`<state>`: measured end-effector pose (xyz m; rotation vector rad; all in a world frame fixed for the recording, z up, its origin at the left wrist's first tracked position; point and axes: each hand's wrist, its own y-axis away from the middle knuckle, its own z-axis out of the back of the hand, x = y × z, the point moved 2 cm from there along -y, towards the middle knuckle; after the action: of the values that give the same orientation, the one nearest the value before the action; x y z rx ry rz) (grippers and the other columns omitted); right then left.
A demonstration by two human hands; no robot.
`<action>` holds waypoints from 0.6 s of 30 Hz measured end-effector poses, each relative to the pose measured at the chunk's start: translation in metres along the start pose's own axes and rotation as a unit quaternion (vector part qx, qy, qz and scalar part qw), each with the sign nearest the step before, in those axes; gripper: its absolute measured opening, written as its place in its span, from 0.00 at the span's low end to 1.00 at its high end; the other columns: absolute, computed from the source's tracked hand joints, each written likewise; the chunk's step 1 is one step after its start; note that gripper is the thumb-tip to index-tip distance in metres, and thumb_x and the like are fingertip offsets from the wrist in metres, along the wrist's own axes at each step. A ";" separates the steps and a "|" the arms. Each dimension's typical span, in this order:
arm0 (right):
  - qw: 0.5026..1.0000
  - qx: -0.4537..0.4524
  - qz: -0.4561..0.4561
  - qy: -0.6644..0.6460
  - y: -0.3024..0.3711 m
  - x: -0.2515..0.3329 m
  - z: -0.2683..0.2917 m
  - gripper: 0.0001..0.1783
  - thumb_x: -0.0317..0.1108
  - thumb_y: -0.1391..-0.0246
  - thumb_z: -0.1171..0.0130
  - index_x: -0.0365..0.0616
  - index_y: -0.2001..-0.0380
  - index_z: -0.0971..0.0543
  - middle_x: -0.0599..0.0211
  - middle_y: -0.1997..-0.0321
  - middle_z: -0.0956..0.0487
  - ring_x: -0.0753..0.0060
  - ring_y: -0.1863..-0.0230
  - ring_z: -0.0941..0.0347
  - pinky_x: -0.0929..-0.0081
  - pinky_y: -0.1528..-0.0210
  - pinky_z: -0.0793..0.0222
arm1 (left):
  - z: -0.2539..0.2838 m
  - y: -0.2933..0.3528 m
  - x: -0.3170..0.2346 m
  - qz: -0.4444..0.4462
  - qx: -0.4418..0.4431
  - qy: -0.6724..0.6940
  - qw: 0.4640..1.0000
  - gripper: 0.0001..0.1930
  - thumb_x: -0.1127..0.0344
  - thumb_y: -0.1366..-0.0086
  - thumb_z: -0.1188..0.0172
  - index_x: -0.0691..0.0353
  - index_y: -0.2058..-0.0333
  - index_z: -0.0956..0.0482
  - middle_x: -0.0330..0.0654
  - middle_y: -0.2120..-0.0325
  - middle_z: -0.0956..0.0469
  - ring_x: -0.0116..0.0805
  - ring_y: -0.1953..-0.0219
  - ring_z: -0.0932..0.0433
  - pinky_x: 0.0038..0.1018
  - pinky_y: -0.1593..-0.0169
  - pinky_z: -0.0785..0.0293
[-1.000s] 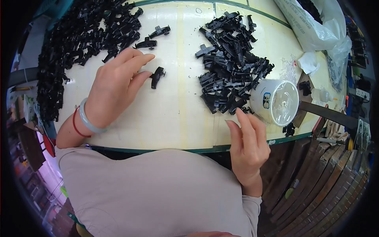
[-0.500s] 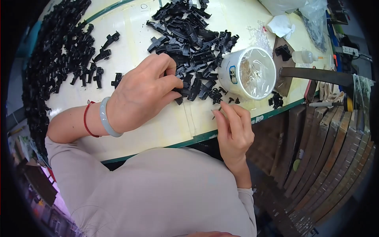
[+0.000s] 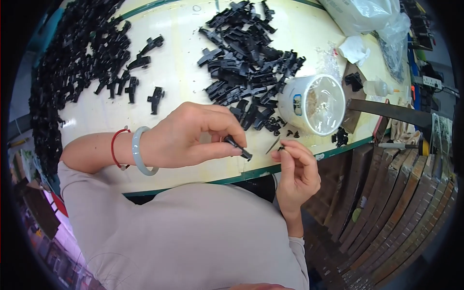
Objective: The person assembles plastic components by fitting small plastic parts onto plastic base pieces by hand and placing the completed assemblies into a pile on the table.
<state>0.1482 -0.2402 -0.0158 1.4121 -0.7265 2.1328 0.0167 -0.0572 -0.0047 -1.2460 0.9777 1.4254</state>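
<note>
The left hand (image 3: 195, 135) pinches one black plastic part (image 3: 238, 147) between thumb and fingers, low over the near side of the cream table (image 3: 188, 63). The right hand (image 3: 297, 174) has its thumb and finger pressed together on a tiny black piece (image 3: 281, 148), with a thin grey stick (image 3: 272, 146) just beside the fingertips; I cannot tell if the stick is held too. The step in hand looks like bringing the big part and the tiny piece near each other, as they are close but not touching. The next move seems to call for steady hands and good lining up. A white tub (image 3: 288, 92) sits near the right hand. Shiny clear plastic shows in its mouth, and something tan is under it, too blurry to name. Small black bits (image 3: 291, 134) lie beside the tub, outside it. A big whitish plastic bag (image 3: 362, 14) lies at the far right, and its see-through part looks dark, but I cannot tell what is inside.
</note>
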 end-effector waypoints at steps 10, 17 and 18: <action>0.998 0.052 0.022 -0.027 -0.019 0.034 0.026 0.11 0.11 0.52 0.45 0.28 0.63 0.24 0.52 0.59 0.27 0.65 0.65 0.21 0.79 0.63 0.23 | 0.001 0.006 -0.003 0.179 0.074 0.178 0.965 0.08 0.81 0.41 0.48 0.71 0.62 0.27 0.42 0.66 0.29 0.28 0.68 0.19 0.18 0.67 0.22; 0.907 -0.014 0.282 0.313 -0.074 0.042 0.035 0.13 0.15 0.60 0.36 0.34 0.66 0.20 0.57 0.67 0.21 0.63 0.69 0.24 0.75 0.66 0.29 | 0.002 0.004 -0.002 0.207 0.016 0.180 0.961 0.12 0.78 0.43 0.40 0.69 0.60 0.26 0.39 0.69 0.22 0.21 0.68 0.22 0.15 0.65 0.27; 0.889 0.002 0.310 0.337 -0.081 0.041 0.034 0.16 0.14 0.63 0.37 0.35 0.66 0.20 0.59 0.66 0.21 0.63 0.70 0.27 0.74 0.68 0.30 | 0.002 0.004 0.000 0.208 0.008 0.180 0.961 0.12 0.78 0.43 0.40 0.69 0.60 0.26 0.39 0.69 0.22 0.21 0.68 0.22 0.15 0.65 0.27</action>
<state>0.2084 -0.1981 0.0472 0.3459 -0.9485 2.8484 0.0127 -0.0561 -0.0040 -1.3712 1.5702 1.5268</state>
